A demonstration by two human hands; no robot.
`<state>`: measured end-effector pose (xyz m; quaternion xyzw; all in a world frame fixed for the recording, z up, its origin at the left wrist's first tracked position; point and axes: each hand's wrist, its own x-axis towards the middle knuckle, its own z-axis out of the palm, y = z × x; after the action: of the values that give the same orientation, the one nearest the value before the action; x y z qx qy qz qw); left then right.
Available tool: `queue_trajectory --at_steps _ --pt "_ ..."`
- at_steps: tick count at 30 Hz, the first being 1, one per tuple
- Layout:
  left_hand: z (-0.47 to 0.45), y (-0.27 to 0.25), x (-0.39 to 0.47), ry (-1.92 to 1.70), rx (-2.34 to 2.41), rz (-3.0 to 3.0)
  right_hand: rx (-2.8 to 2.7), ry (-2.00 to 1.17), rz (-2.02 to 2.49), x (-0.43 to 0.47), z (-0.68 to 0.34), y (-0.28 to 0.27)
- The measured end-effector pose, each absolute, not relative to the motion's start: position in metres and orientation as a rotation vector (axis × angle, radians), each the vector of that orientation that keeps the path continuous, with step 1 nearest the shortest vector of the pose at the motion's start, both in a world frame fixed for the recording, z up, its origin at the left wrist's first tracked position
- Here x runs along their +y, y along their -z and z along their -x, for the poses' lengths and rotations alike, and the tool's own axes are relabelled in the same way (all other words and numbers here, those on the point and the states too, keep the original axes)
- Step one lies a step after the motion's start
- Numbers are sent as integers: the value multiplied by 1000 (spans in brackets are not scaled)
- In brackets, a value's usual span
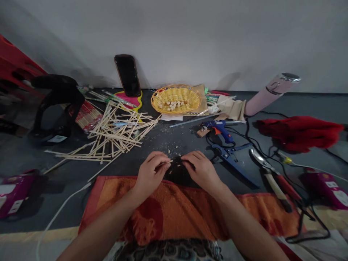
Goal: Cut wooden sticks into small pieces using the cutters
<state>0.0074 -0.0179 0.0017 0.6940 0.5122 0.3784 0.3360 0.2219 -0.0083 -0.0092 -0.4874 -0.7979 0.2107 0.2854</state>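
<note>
My left hand (153, 172) pinches a short piece of wooden stick (169, 161) between thumb and fingertips. Just across from it, my right hand (200, 169) has its thumb and fingers curled together; anything between them is too small or dark to name. Between and beyond both hands, several cut stick pieces (176, 146) are scattered on the dark table among fine crumbs. More small cut pieces lie in a yellow woven basket (160, 97) at the back. A loose pile of long wooden sticks (116, 134) spreads to the left.
Right of my hands lie a blue cutter (231, 159), a blue glue gun (223, 131) and pruning shears (272, 177). Behind stand a pink flask (263, 96) and a propped phone (127, 75). An orange towel (185, 210) covers the front edge; a red cloth (299, 132) is at right.
</note>
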Motion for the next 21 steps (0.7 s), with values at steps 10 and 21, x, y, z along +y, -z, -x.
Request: queue_trajectory --at_steps 10,21 --pt "-10 -3 -18 -921 1321 -1798 -2198 -552 1238 -14 -209 7" --pt "-15 -4 -23 -912 1214 -1739 -1906 -783 1252 -26 -201 -2"
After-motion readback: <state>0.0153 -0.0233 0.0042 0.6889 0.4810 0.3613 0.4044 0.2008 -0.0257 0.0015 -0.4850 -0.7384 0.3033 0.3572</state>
